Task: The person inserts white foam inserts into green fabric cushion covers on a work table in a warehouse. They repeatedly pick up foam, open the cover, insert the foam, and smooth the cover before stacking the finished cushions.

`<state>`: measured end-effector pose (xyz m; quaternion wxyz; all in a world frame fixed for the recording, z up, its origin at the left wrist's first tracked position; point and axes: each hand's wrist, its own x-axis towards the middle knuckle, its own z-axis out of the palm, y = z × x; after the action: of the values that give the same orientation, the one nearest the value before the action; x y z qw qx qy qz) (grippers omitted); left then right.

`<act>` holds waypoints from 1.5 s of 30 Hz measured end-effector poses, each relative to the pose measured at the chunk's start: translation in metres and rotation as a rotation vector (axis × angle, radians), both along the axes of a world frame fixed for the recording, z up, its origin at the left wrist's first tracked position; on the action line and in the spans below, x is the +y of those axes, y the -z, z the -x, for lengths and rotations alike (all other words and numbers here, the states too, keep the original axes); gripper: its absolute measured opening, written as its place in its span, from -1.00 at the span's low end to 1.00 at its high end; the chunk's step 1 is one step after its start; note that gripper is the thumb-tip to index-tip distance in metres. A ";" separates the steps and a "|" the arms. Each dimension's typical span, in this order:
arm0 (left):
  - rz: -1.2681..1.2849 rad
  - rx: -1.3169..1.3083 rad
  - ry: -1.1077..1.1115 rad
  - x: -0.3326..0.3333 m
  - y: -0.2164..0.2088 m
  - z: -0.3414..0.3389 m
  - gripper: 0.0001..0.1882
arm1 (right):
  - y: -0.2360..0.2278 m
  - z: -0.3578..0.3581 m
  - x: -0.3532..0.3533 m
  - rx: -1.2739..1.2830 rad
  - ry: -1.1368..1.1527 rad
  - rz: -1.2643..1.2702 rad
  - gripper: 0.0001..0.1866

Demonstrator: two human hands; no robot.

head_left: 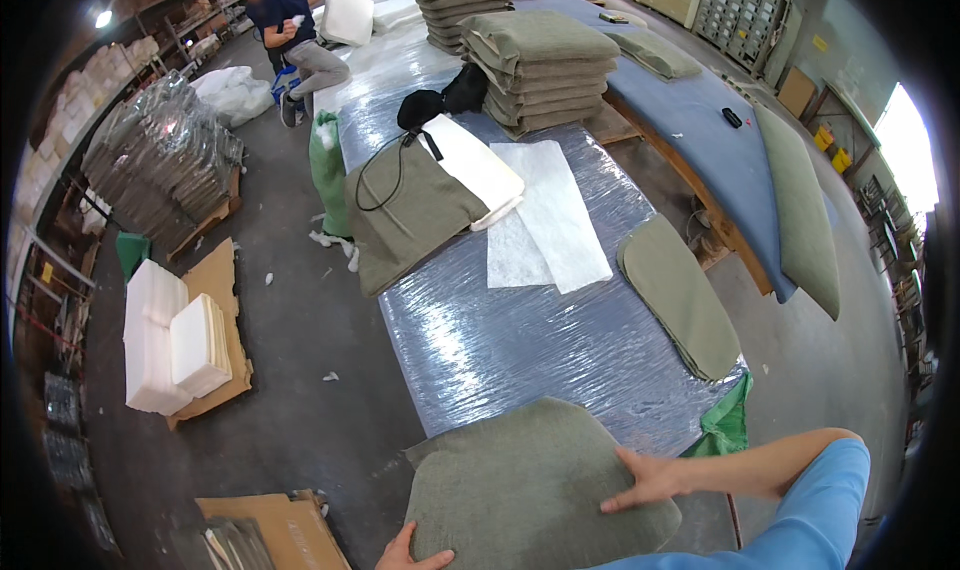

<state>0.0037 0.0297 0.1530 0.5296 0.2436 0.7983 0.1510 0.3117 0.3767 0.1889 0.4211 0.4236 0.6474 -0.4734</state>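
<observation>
A grey-green fabric seat cushion [535, 495] lies at the near end of the plastic-wrapped table [440, 340], just in front of me. My left hand [412, 550] grips its near left edge, thumb on top and the other fingers partly hidden. On the right edge, my right hand [648, 478] has its thumb over the top face, with some fingers hidden. A flap of the same cloth shows past the far left edge. Farther up the table, a white foam pad [470, 170] lies partly on a grey-green cover [410, 205], beside white batting sheets [550, 215].
Flat grey-green pieces [680, 295] rest along the table's right edge. Cushion stacks [540, 70] stand farther back. Right of them is a blue-topped table [700, 120]. White foam blocks [165, 340] sit on cardboard on the left floor. Another person [285, 20] is at the far left.
</observation>
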 end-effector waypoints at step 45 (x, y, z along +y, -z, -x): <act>-1.155 -0.067 -0.933 0.091 -0.017 0.050 -0.42 | 0.005 0.042 0.008 1.373 0.903 -0.892 -0.32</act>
<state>-0.0465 0.1210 0.1698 0.2219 0.1142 0.5957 0.7634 0.2698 0.3844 0.1835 -0.4791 0.3849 0.6503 -0.4465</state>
